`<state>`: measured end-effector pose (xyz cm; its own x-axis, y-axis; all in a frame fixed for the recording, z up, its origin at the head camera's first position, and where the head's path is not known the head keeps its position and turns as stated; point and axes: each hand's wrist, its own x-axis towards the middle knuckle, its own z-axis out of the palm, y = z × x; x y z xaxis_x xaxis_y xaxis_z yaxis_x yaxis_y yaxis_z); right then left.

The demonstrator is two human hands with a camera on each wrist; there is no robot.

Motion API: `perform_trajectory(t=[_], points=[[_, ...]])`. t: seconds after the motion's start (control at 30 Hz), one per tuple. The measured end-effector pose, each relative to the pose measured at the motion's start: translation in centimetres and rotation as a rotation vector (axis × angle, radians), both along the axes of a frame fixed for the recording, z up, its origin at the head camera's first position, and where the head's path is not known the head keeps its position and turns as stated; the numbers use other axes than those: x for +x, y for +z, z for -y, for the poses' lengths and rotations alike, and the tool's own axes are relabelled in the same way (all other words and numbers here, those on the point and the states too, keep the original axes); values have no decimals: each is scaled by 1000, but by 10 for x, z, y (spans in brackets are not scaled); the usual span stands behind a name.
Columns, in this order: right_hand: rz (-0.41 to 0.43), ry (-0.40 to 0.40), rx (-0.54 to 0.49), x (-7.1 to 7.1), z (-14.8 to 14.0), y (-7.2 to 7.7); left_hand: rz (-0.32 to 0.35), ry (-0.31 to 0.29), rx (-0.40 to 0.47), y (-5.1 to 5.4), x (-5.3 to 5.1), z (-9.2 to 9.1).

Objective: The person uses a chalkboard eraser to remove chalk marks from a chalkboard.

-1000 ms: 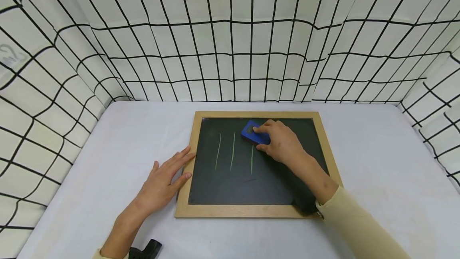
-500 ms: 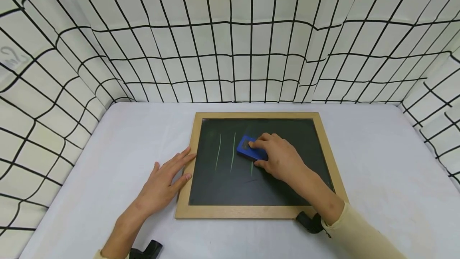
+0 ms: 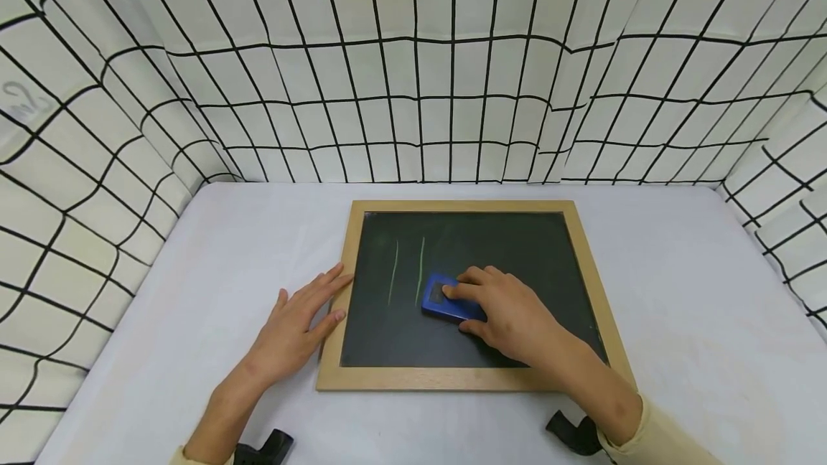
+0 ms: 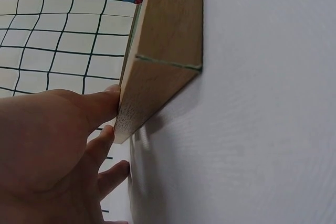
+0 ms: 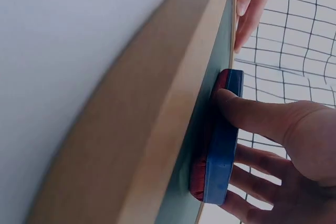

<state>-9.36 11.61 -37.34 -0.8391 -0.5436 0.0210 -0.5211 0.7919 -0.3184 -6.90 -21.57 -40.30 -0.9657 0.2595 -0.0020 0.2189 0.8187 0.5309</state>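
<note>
A small chalkboard [image 3: 400, 343] in a wooden frame lies on the white table. Two thin green chalk lines [image 3: 420, 271] show on its left half. My right hand [image 3: 510, 311] grips a blue chalkboard eraser [image 3: 438, 300], thumb on the near side and fingers over the far side. In the right wrist view the red felt underside of the eraser [image 5: 218, 166] faces the board surface. My left hand [image 3: 291, 332] rests with fingers spread on the left edge of the frame; in the left wrist view its thumb touches the wooden frame [image 4: 163, 35].
White walls with a black grid [image 3: 413, 70] rise behind and beside the table [image 3: 698, 293]. A black wrist device [image 3: 575, 435] sits under the right forearm, another black device [image 3: 265, 447] by the left wrist.
My right hand has drawn the eraser down the board toward me. The third green line, visible below the eraser earlier, no longer shows. My left hand has stayed in place.
</note>
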Motion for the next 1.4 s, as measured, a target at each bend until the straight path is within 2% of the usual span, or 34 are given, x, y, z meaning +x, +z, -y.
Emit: perform_trajectory(t=[0.27,0.5,1.03,1.23,1.4], points=[[29,66,3,18,-6,1,3,6,3,0,1,0],[64,66,-8,22,-9,4,0,1,7,0,0,-1],[96,66,-39,9,-6,6,5,9,9,1,0,0],[64,62,-34,-4,-4,4,0,7,20,2,0,1],[75,10,-13,-18,1,4,1,4,19,1,-1,1]])
